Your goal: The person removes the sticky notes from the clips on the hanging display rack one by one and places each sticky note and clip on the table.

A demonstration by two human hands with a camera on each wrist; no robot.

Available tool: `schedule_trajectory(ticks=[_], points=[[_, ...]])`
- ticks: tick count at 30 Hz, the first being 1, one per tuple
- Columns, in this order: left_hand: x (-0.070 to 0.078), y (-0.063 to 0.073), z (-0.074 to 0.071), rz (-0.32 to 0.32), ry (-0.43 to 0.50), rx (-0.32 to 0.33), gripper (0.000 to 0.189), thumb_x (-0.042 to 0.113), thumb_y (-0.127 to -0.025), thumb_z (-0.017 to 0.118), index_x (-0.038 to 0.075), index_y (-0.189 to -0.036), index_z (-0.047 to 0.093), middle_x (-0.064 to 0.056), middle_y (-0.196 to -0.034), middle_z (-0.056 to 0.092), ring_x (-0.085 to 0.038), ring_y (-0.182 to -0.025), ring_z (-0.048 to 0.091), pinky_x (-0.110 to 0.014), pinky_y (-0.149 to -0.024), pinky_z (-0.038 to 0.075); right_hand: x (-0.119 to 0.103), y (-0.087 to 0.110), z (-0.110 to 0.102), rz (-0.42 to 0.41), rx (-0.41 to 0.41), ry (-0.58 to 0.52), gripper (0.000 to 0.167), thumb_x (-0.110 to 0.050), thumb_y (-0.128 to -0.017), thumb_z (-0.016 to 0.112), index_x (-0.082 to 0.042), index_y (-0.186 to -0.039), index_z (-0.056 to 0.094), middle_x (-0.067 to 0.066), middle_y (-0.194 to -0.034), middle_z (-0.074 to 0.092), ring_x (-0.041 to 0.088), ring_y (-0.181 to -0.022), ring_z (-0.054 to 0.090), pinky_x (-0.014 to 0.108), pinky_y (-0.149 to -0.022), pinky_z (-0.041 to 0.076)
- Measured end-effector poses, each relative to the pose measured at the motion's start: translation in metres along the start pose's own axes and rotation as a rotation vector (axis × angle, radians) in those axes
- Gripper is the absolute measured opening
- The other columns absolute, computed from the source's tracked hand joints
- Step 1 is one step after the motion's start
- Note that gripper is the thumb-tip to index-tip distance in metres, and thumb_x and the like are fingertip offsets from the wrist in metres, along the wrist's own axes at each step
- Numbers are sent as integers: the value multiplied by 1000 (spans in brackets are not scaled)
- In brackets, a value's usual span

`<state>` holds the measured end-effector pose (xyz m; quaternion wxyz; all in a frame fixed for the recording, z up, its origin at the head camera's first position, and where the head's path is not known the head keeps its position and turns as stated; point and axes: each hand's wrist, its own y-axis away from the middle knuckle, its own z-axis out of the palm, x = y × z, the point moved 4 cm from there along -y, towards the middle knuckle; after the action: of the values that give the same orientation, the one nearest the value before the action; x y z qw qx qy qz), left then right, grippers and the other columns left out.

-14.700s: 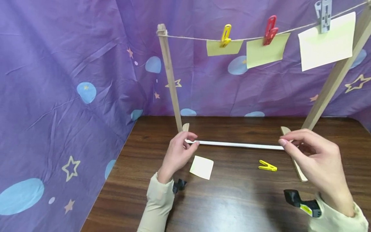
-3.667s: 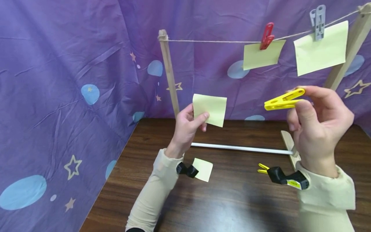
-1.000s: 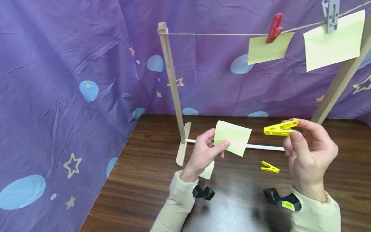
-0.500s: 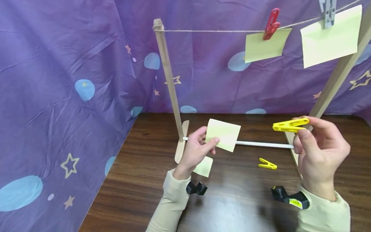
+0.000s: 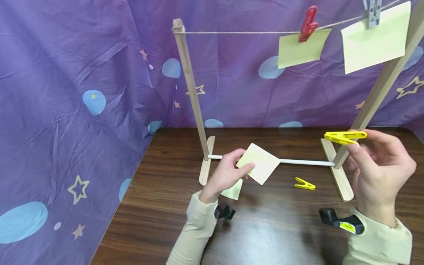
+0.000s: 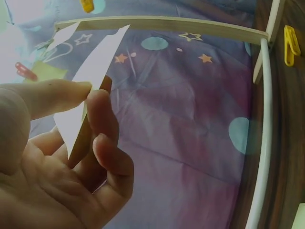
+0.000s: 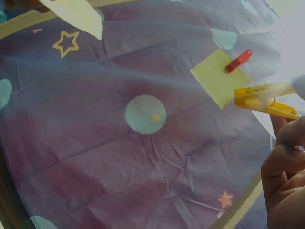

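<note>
My left hand (image 5: pixel 228 173) pinches a pale yellow sticky note (image 5: pixel 261 166) between thumb and fingers, tilted above the white rod. In the left wrist view that note (image 6: pixel 97 67) shows nearly edge-on, the thumb pressing its face. Off to the right, my right hand (image 5: pixel 384 169) pinches a yellow clothespin (image 5: pixel 342 137) by its handle ends, in front of the right post. The right wrist view shows this clothespin (image 7: pixel 262 98) with the hand partly out of frame. Below, another yellow clothespin (image 5: pixel 305 184) lies on the table, and a second note (image 5: pixel 233 190) is partly hidden by my left hand.
A string (image 5: pixel 232 32) runs between the left post (image 5: pixel 190 84) and right post (image 5: pixel 381 90). A red clothespin (image 5: pixel 308 25) and a grey clothespin (image 5: pixel 374 14) each hold a note on it. The white rod (image 5: pixel 304 162) joins the posts low down.
Earlier, both hands were at the rod and a yellow clothespin held a note on the line; that spot is now bare. Lately the held note has turned and the right hand has moved right.
</note>
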<state>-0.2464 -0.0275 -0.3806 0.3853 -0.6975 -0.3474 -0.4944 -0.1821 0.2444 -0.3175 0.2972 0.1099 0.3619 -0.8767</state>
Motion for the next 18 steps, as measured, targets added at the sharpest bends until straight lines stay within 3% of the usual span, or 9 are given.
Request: schedule_trajectory(ticks=[7,15,18], points=[[-11,-2,2,-71,-139,-71,24,4,-89,64,0,-113,60,-13,-81,62,-8,-54,58,-22,-51,52,-4,-1,-3,-11,23,22,34,39,-65,55,31,-99,52,29,-82,68,19,-41,54,20,-36,40],[-26,-5,11,-110,-312,-200,21,6,-89,63,4,-110,61,-9,-83,65,-6,-52,58,-19,-52,49,-5,-4,-8,-8,19,31,34,40,-66,54,32,-98,52,28,-81,67,19,-42,51,20,-38,39],[-33,-6,14,-134,-359,-213,20,7,-89,65,5,-109,62,-8,-83,66,-17,-54,63,-17,-52,47,-6,-6,-12,-13,12,66,34,39,-66,55,32,-99,52,27,-80,67,17,-41,49,19,-38,38]])
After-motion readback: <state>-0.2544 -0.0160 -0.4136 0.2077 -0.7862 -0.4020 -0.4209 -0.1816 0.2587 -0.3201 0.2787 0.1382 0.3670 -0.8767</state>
